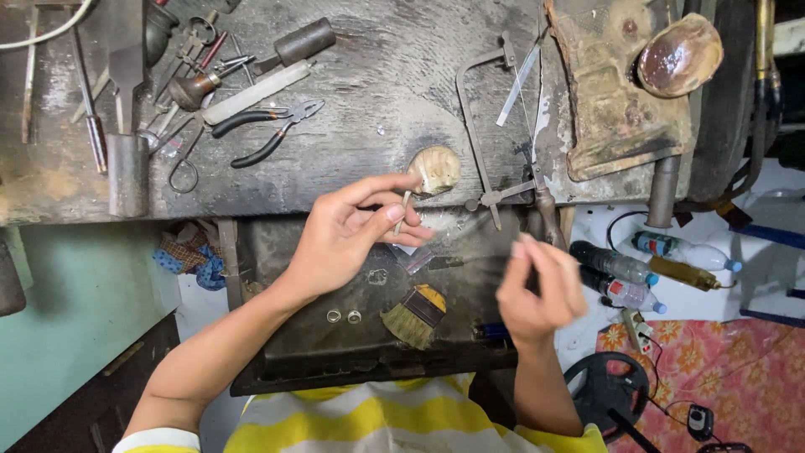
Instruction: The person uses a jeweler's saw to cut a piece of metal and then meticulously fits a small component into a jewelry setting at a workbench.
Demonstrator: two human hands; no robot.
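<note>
My left hand [348, 235] is raised over the dark drawer tray [285, 352] and pinches a small thin pale metal piece [404, 210] between thumb and fingers, just below the worn wooden bench peg [436, 168]. My right hand [541, 289] hovers to the right, slightly blurred, with its fingertips drawn together; I cannot tell if anything is in them. A jeweller's saw frame [482, 126] lies on the workbench [377, 101] just above my right hand.
Black-handled pliers [264, 126], scissors, files and other hand tools crowd the bench's left. A small brush [417, 315] and two little rings [344, 316] lie in the tray. Plastic bottles [616, 268] and a patterned cloth [721, 377] are on the floor at right.
</note>
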